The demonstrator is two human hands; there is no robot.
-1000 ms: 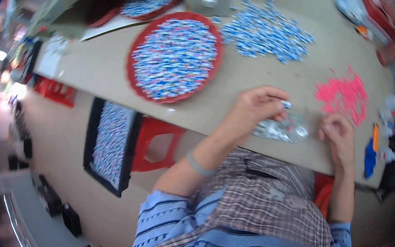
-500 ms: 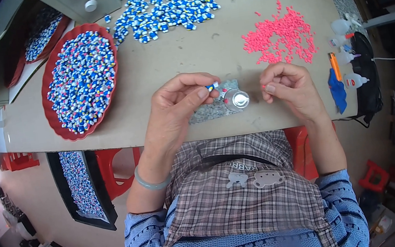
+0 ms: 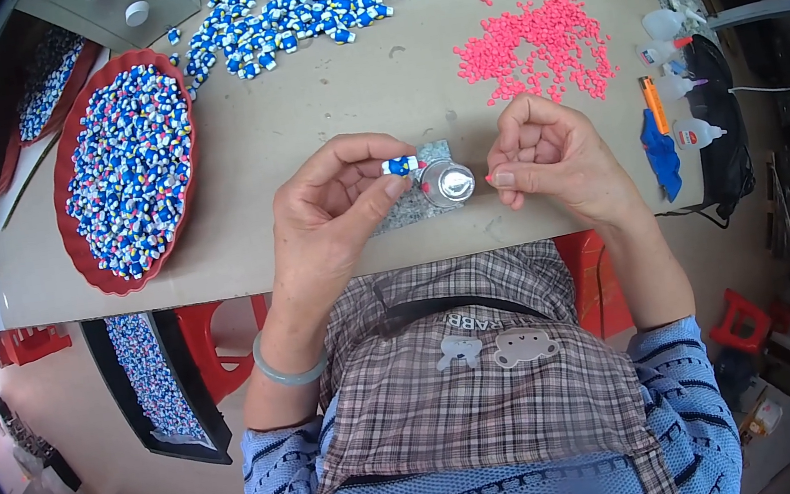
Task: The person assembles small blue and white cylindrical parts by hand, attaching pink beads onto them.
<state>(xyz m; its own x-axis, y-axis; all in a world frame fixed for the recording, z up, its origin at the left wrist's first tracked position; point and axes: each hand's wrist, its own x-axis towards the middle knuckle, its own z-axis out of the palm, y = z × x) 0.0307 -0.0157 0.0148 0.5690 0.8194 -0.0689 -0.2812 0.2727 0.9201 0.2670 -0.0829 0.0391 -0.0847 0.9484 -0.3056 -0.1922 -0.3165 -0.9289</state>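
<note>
Between the thumb and fingers of my left hand (image 3: 334,205) is a small blue-and-white figure piece (image 3: 399,165), its patterned side showing. My right hand (image 3: 550,164) is closed in a pinch, with a tiny pink piece (image 3: 490,178) at the thumb tip. Between the two hands stands a small clear glass pot with a shiny silvery top (image 3: 452,184), and some pink shows by its rim. It rests on a grey speckled slab (image 3: 396,216), partly hidden by my left hand.
Loose pink pieces (image 3: 539,50) lie at the far right, blue-and-white ones (image 3: 281,10) at the back. A scalloped red tray (image 3: 74,226) full of pieces stands left. Small bottles (image 3: 697,133), an orange cutter (image 3: 654,104) and a blue cloth-like item (image 3: 661,159) lie right.
The blue-and-white piece has turned in my left fingers, showing more of its pattern. My right hand with the pink piece has come slightly nearer the glass pot. The whole view has shifted.
</note>
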